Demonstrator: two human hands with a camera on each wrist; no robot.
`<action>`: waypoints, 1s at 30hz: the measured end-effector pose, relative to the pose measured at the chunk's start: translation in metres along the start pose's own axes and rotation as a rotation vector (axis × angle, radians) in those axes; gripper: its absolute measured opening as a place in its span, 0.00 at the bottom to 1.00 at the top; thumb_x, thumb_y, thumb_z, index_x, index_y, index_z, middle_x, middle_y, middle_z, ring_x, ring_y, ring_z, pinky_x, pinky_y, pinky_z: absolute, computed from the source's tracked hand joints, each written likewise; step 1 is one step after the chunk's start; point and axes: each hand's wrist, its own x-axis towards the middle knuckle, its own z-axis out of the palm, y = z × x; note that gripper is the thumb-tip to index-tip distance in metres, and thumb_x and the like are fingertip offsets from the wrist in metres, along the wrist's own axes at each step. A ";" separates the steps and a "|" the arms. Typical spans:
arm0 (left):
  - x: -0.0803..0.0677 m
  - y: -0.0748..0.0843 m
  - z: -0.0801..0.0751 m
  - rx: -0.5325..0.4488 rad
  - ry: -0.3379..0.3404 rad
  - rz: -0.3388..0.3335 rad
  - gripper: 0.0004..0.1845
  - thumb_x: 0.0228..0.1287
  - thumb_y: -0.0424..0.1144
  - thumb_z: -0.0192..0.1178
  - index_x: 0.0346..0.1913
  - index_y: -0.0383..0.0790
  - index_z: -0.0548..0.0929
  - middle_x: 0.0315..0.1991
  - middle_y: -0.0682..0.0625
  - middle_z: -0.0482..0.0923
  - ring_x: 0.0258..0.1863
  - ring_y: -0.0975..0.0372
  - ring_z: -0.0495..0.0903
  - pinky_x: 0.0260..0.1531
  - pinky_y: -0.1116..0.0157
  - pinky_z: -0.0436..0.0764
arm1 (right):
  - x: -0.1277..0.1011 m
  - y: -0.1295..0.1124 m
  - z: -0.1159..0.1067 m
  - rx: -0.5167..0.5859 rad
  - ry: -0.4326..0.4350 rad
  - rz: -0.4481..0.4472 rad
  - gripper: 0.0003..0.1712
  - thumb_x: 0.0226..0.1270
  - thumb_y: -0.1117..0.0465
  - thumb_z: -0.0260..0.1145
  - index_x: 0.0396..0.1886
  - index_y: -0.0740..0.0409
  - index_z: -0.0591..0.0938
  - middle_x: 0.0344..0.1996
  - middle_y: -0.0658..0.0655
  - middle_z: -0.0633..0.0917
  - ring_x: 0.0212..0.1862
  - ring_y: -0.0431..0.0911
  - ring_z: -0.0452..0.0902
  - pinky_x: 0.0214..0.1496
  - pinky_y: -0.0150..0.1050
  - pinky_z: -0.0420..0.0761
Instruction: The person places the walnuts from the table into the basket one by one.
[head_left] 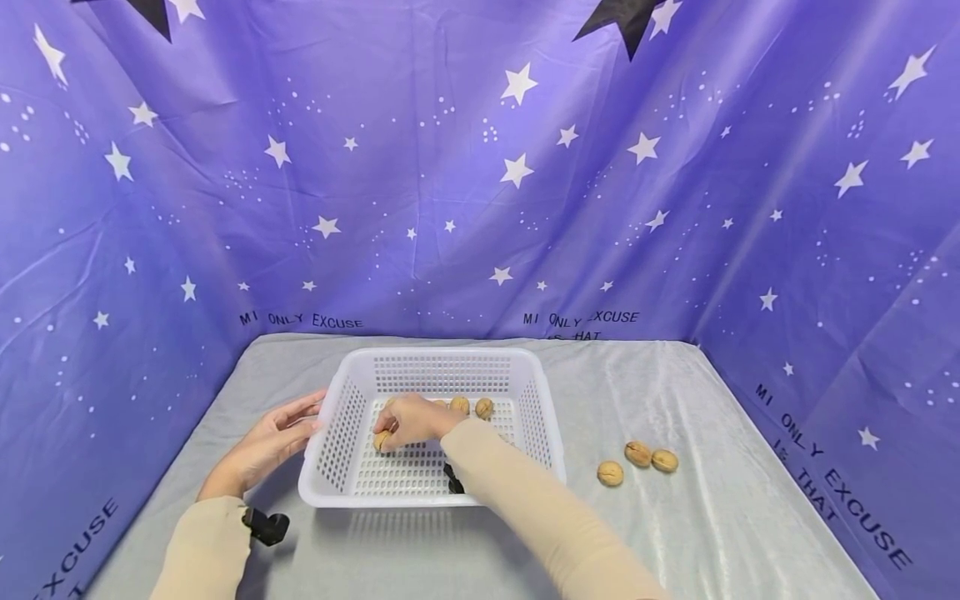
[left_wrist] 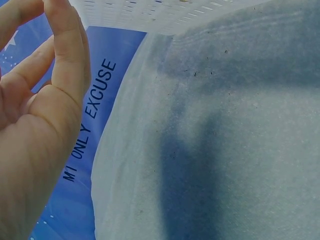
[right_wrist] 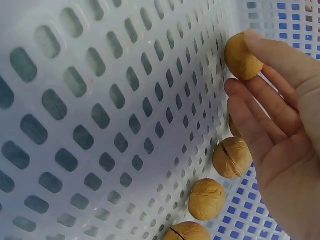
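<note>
A white perforated basket (head_left: 341, 433) stands mid-table on the grey cloth. My right hand (head_left: 392, 432) reaches inside it, and its fingertips pinch a walnut (head_left: 382, 439) low against the basket floor near the left wall. The right wrist view shows that walnut (right_wrist: 241, 57) between my fingers (right_wrist: 280, 65), with three more walnuts (right_wrist: 231, 157) lying nearby on the basket floor (right_wrist: 100, 125). My left hand (head_left: 303, 421) is outside, its straight fingers touching the basket's left rim. The left wrist view has that hand (left_wrist: 45, 100) and the basket's edge (left_wrist: 150, 15) above the cloth.
Three loose walnuts (head_left: 638, 454) lie on the cloth to the right of the basket. Two more walnuts (head_left: 472, 407) sit at the back of the basket. Purple star-printed fabric (head_left: 480, 167) walls the table on the left, back and right.
</note>
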 end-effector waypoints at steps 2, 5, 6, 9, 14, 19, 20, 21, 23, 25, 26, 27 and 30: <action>0.000 0.000 0.000 0.003 0.001 -0.001 0.32 0.75 0.26 0.52 0.77 0.27 0.54 0.62 0.46 0.74 0.57 0.63 0.78 0.59 0.65 0.77 | 0.000 0.000 0.000 0.000 -0.003 0.001 0.16 0.60 0.61 0.77 0.48 0.56 0.88 0.45 0.47 0.83 0.43 0.32 0.80 0.45 0.20 0.77; 0.000 0.001 0.000 0.004 0.000 -0.002 0.32 0.75 0.27 0.52 0.77 0.27 0.54 0.62 0.47 0.73 0.57 0.63 0.78 0.58 0.65 0.77 | 0.000 -0.001 -0.001 -0.012 -0.009 0.009 0.17 0.60 0.60 0.77 0.49 0.56 0.87 0.46 0.48 0.83 0.43 0.32 0.81 0.46 0.21 0.77; 0.000 0.001 0.000 0.003 0.000 -0.001 0.32 0.75 0.27 0.52 0.77 0.27 0.54 0.62 0.46 0.73 0.57 0.63 0.78 0.58 0.65 0.77 | 0.000 -0.001 -0.002 -0.011 -0.011 0.016 0.18 0.59 0.61 0.78 0.50 0.56 0.87 0.46 0.48 0.83 0.43 0.32 0.81 0.46 0.21 0.77; 0.000 0.001 0.000 0.007 0.005 -0.002 0.32 0.75 0.27 0.52 0.77 0.27 0.54 0.62 0.46 0.73 0.57 0.63 0.78 0.58 0.66 0.78 | 0.000 -0.001 -0.004 -0.024 -0.014 0.027 0.19 0.59 0.60 0.78 0.51 0.55 0.86 0.46 0.47 0.83 0.43 0.32 0.81 0.48 0.23 0.77; 0.000 0.001 0.000 0.006 0.005 -0.007 0.32 0.75 0.27 0.52 0.77 0.27 0.54 0.62 0.46 0.73 0.57 0.63 0.78 0.58 0.66 0.78 | -0.005 -0.002 -0.014 0.008 -0.041 0.045 0.22 0.60 0.60 0.76 0.54 0.55 0.85 0.48 0.47 0.85 0.47 0.36 0.81 0.51 0.27 0.78; -0.001 0.002 0.000 0.008 0.003 -0.007 0.32 0.76 0.28 0.52 0.77 0.28 0.54 0.62 0.45 0.72 0.57 0.63 0.78 0.58 0.66 0.77 | -0.012 -0.007 -0.033 0.025 -0.059 0.032 0.23 0.61 0.61 0.76 0.56 0.58 0.83 0.50 0.51 0.86 0.48 0.38 0.80 0.51 0.28 0.79; -0.001 0.002 0.000 0.011 0.005 -0.009 0.32 0.75 0.28 0.53 0.77 0.28 0.54 0.62 0.45 0.72 0.57 0.63 0.78 0.58 0.66 0.77 | -0.014 -0.008 -0.037 0.029 -0.063 0.033 0.23 0.61 0.61 0.76 0.56 0.58 0.83 0.50 0.52 0.86 0.48 0.38 0.80 0.50 0.28 0.79; -0.001 0.002 0.000 0.012 0.007 -0.011 0.32 0.75 0.28 0.53 0.77 0.28 0.54 0.62 0.45 0.73 0.57 0.63 0.78 0.58 0.66 0.77 | -0.017 -0.010 -0.041 0.028 -0.065 0.036 0.23 0.61 0.62 0.75 0.56 0.58 0.83 0.50 0.52 0.86 0.48 0.38 0.80 0.50 0.28 0.79; -0.002 0.002 0.000 0.015 0.010 -0.016 0.32 0.75 0.28 0.53 0.77 0.27 0.54 0.62 0.46 0.73 0.57 0.64 0.78 0.58 0.66 0.77 | -0.022 -0.014 -0.051 0.026 -0.070 0.048 0.23 0.61 0.62 0.75 0.57 0.57 0.83 0.51 0.53 0.85 0.49 0.40 0.80 0.51 0.29 0.79; -0.002 0.002 0.000 0.013 0.013 -0.020 0.33 0.75 0.28 0.54 0.77 0.27 0.54 0.63 0.46 0.73 0.57 0.64 0.78 0.58 0.66 0.77 | -0.027 -0.017 -0.060 0.003 -0.072 0.056 0.23 0.62 0.62 0.74 0.58 0.56 0.83 0.53 0.53 0.85 0.51 0.42 0.80 0.52 0.31 0.80; -0.002 0.002 0.000 0.013 0.015 -0.020 0.33 0.75 0.28 0.54 0.77 0.27 0.54 0.63 0.46 0.73 0.57 0.64 0.78 0.58 0.66 0.77 | -0.030 -0.019 -0.065 -0.005 -0.071 0.061 0.23 0.62 0.62 0.74 0.58 0.55 0.83 0.53 0.53 0.84 0.52 0.43 0.80 0.52 0.31 0.80; -0.002 0.002 0.000 0.011 0.016 -0.019 0.33 0.75 0.28 0.54 0.77 0.28 0.54 0.63 0.46 0.73 0.57 0.64 0.78 0.58 0.66 0.77 | -0.032 -0.020 -0.069 -0.020 -0.067 0.064 0.23 0.62 0.61 0.74 0.58 0.54 0.83 0.54 0.52 0.84 0.53 0.44 0.80 0.53 0.32 0.79; -0.002 0.002 0.001 0.011 0.018 -0.015 0.33 0.75 0.28 0.54 0.77 0.28 0.54 0.62 0.46 0.73 0.57 0.64 0.78 0.58 0.66 0.78 | -0.038 -0.022 -0.079 -0.061 -0.066 0.052 0.23 0.63 0.60 0.75 0.58 0.52 0.83 0.54 0.51 0.84 0.55 0.45 0.79 0.55 0.32 0.79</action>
